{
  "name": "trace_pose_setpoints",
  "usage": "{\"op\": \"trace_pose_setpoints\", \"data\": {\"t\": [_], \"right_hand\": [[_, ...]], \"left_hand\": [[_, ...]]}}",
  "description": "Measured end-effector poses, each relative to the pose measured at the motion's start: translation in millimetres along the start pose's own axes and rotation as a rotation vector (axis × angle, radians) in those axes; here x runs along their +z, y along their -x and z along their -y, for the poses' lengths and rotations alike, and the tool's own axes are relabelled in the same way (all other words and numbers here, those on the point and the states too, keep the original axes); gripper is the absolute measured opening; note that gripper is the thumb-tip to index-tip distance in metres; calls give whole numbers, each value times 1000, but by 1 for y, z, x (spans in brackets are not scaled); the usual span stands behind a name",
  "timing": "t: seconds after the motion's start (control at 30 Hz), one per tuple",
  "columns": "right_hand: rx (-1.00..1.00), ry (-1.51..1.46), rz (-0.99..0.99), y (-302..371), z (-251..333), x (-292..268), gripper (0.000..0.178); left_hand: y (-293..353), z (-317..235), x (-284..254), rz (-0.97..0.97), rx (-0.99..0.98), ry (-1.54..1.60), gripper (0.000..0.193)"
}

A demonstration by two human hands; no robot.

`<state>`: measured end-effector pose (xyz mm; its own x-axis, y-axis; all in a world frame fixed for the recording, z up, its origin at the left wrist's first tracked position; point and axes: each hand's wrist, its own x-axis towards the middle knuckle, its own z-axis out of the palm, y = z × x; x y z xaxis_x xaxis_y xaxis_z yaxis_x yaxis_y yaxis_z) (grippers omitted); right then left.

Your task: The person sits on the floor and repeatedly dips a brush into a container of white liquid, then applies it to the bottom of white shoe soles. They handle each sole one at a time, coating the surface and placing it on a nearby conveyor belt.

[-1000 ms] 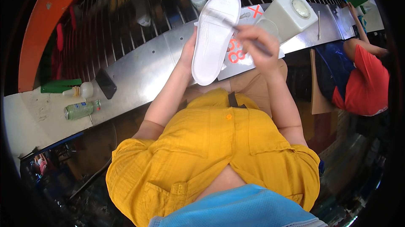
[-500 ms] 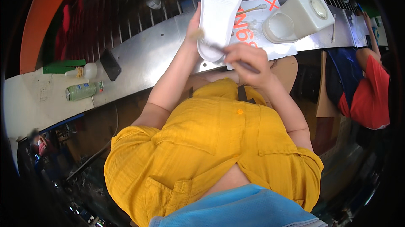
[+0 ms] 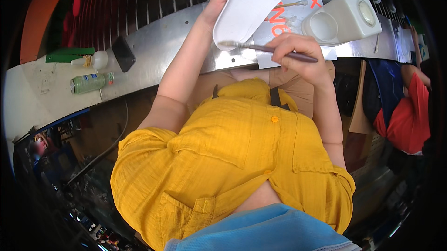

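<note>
The white shoe sole (image 3: 255, 4) now sits higher and farther from the body than a second ago, tilted up over the metal bench (image 3: 158, 41). The left hand (image 3: 218, 5) grips its left edge, fingers closed around it. The right hand (image 3: 298, 55) has dropped to the sole's near end, fingers pinched shut on a thin brush (image 3: 270, 49) — its bristles touch the heel rim, so the brushing looks to have reached that end. A white container (image 3: 347, 18) stands just right.
</note>
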<state>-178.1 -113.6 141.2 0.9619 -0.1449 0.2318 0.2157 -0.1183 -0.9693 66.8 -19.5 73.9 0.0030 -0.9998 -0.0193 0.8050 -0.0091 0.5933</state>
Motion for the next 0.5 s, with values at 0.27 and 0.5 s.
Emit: {"op": "trace_pose_setpoints", "data": {"t": [0.27,0.5], "right_hand": [[-53,-111,9,17,-23,-26,8],[180,218,-797,62,-21,-111,5]], "left_hand": [[-12,-3,-41,-335,181,-315,62],[25,9,-62,1,173,267,46]]}}
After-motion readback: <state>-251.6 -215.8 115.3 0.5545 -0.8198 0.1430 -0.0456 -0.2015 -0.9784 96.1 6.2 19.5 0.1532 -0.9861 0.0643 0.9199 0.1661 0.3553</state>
